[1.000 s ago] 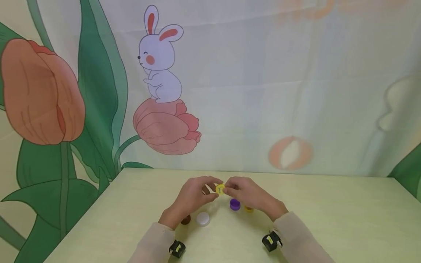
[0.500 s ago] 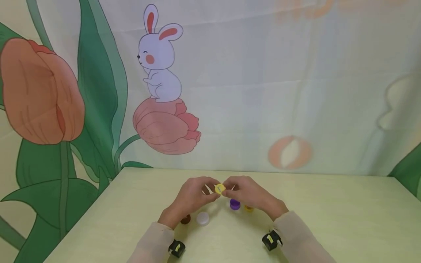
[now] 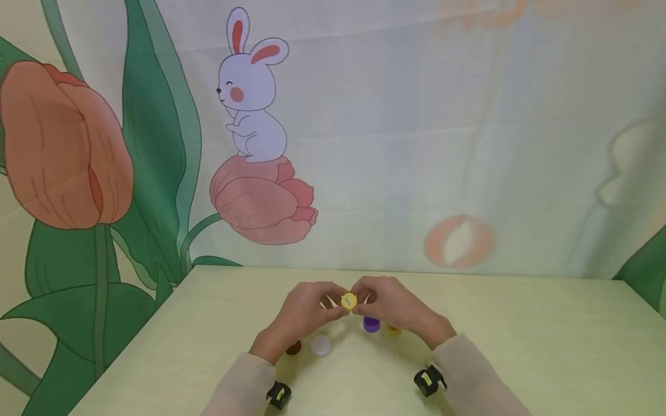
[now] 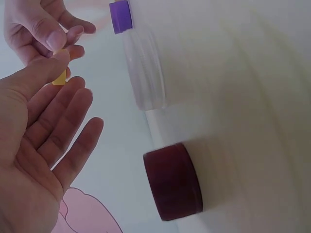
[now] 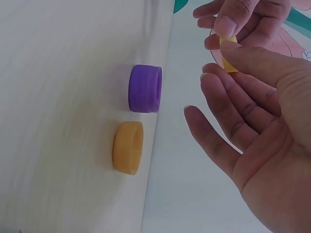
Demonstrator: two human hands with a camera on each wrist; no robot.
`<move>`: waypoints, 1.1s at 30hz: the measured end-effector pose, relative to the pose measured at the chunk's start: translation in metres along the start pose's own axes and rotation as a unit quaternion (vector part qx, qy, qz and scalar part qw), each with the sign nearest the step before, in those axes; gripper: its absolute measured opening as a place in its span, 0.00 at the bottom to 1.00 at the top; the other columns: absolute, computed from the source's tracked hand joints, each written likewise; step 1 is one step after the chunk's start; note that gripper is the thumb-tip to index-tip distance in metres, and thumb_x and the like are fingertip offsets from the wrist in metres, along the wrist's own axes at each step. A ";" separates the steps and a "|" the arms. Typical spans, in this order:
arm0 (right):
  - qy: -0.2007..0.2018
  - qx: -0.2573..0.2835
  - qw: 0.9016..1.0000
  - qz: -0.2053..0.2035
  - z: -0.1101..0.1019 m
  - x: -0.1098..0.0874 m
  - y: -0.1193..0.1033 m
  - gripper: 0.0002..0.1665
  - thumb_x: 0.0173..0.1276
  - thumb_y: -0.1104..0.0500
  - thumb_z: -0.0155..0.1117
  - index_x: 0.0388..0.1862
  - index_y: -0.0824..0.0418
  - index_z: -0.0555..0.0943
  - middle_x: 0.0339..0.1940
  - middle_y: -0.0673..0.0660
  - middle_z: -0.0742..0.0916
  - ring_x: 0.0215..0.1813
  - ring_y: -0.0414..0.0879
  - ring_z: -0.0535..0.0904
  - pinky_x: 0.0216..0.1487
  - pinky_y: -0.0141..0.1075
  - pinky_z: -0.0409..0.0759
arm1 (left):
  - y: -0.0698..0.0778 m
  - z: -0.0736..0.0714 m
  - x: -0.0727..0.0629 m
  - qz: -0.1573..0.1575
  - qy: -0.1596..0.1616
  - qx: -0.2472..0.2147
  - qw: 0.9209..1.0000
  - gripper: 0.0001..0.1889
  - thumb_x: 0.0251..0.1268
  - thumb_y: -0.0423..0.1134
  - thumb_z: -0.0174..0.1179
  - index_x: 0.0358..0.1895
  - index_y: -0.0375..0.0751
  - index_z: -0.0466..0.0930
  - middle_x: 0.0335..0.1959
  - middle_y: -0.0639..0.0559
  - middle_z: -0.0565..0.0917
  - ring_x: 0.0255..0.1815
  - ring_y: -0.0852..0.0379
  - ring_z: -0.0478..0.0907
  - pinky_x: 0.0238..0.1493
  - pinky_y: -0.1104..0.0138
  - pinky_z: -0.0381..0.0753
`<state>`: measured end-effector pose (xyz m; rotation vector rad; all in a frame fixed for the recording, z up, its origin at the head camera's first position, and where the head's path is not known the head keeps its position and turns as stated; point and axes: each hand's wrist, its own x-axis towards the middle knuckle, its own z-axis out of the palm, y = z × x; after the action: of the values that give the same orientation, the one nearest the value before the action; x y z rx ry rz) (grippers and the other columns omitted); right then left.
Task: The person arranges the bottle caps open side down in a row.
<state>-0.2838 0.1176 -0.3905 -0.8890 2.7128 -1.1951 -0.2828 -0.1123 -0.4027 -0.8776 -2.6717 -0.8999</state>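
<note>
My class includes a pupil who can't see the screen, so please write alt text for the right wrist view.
A right hand and left hand together pinch a small yellow cap. Nearby, a ribbed purple cap and an orange-yellow cap lie open side up on a pale tabletop.

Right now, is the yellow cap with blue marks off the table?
Off: wrist views show left hand and right hand pinching the yellow cap above the table.

Yellow cap (image 3: 349, 301) blue-marked; purple cap (image 5: 145, 89); orange cap (image 5: 128, 148); whitish cap (image 3: 321, 346); dark-brown cap (image 4: 173, 182).
</note>
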 end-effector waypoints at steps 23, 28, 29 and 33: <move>-0.066 0.007 0.998 -0.010 0.002 -0.007 -0.008 0.11 0.65 0.64 0.79 0.42 0.59 0.84 0.32 0.48 0.86 0.32 0.45 0.85 0.35 0.36 0.81 | 0.006 -0.011 -0.004 -0.014 -0.100 -0.015 0.995 0.09 0.59 0.41 0.80 0.41 0.50 0.92 0.35 0.63 0.88 0.41 0.57 0.85 0.46 0.63 0.82; -0.086 -0.004 0.996 -0.013 0.006 -0.008 -0.007 0.12 0.63 0.64 0.80 0.40 0.58 0.83 0.30 0.46 0.85 0.34 0.41 0.81 0.38 0.36 0.80 | 0.007 -0.011 -0.006 -0.018 -0.131 -0.036 0.991 0.09 0.57 0.39 0.81 0.38 0.51 0.91 0.32 0.65 0.87 0.41 0.58 0.84 0.48 0.63 0.82; -0.091 -0.002 0.996 -0.011 0.008 -0.009 -0.008 0.12 0.63 0.64 0.80 0.39 0.58 0.83 0.30 0.46 0.85 0.34 0.41 0.81 0.39 0.37 0.80 | 0.007 -0.011 -0.006 -0.016 -0.136 -0.037 0.990 0.09 0.56 0.39 0.81 0.38 0.51 0.91 0.31 0.65 0.87 0.41 0.58 0.84 0.48 0.63 0.82; -0.107 -0.006 0.994 -0.010 0.011 -0.009 -0.009 0.12 0.62 0.63 0.80 0.39 0.58 0.84 0.30 0.46 0.85 0.35 0.40 0.81 0.40 0.36 0.80 | 0.006 -0.009 -0.008 -0.012 -0.153 -0.036 0.987 0.09 0.54 0.38 0.82 0.35 0.51 0.90 0.30 0.67 0.86 0.40 0.59 0.84 0.46 0.65 0.82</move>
<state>-0.2687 0.1100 -0.3939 -0.9848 2.5497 -1.0216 -0.2730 -0.1180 -0.3955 -1.0830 -2.9271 -0.9411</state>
